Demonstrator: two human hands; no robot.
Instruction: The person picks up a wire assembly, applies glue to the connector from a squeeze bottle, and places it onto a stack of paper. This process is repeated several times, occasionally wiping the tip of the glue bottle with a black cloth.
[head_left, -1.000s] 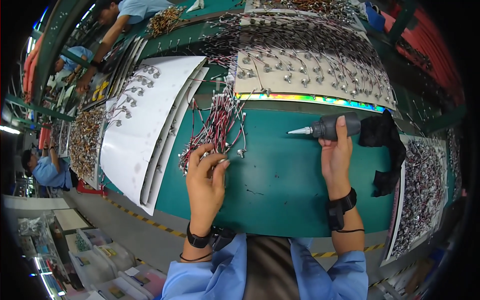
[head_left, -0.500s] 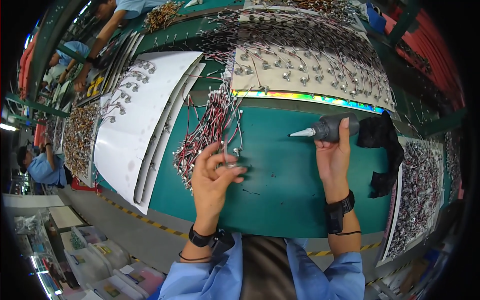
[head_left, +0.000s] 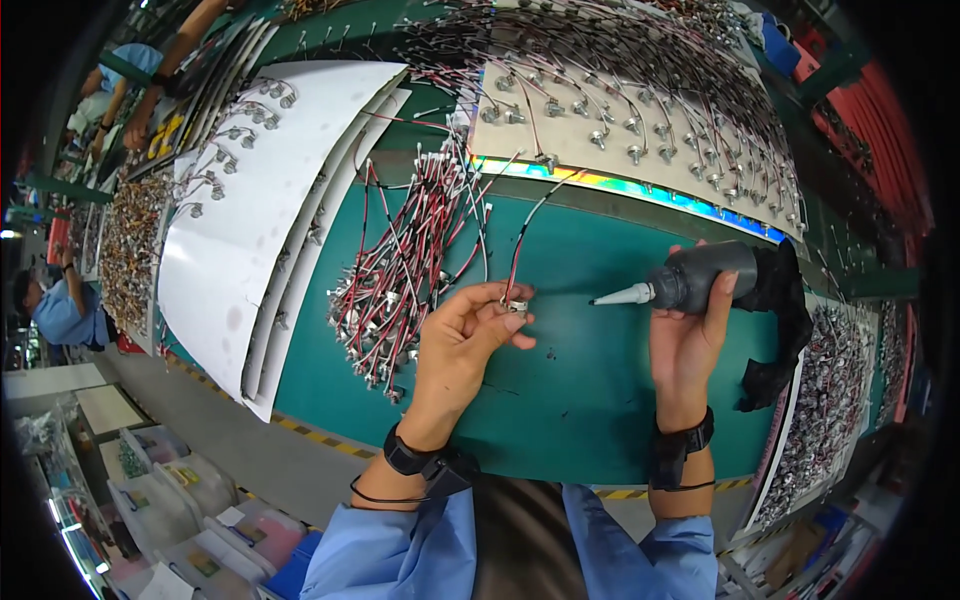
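Between the thumb and fingers of my left hand [head_left: 465,338] is a small metal component with wires [head_left: 516,303]; its dark and red leads rise away from me. My right hand [head_left: 690,335] is wrapped round a dark grey squeeze bottle [head_left: 703,277], which lies nearly level. Its pale, dark-tipped nozzle [head_left: 622,295] points left toward the component, with a gap between them. A heap of similar wired components [head_left: 400,270], with red, black and white leads, lies just left of and beyond my left hand on the green work surface [head_left: 570,390].
White sheets [head_left: 270,220] bearing wired parts stand at left. A beige board [head_left: 590,140] with rows of parts lies at the far side. A black cloth [head_left: 780,330] lies beyond my right hand, near a tray of many parts [head_left: 825,420]. Another person's arm [head_left: 180,50] reaches in at far left.
My left hand has moved right from the heap's edge, and a wired component now shows clearly in its fingers. The right hand with the bottle has shifted slightly right. The whole view has shifted too.
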